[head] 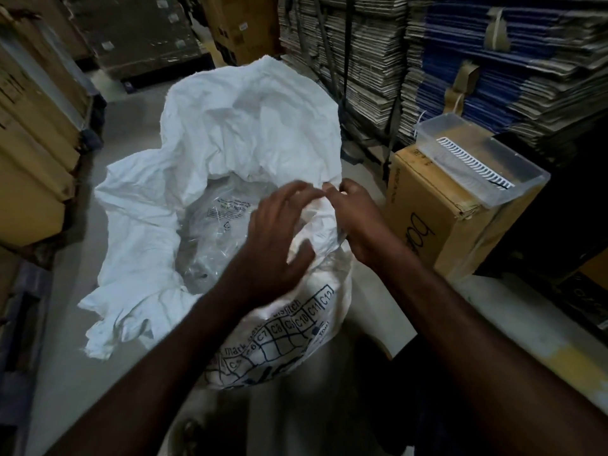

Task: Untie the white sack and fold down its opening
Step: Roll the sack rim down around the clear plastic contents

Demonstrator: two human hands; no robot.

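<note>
Nearest, the left hand (279, 238) hovers spread over the white sack (230, 153) on the floor; the right hand (353, 218) pinches its near rim. No tie shows; the far flap stands unfolded.

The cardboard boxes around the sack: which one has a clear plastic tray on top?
The brown box right of the white sack, beside the right hand; only it carries the clear tray.

Left hand (279, 245) fingers (296, 192) motion-blurred
</note>
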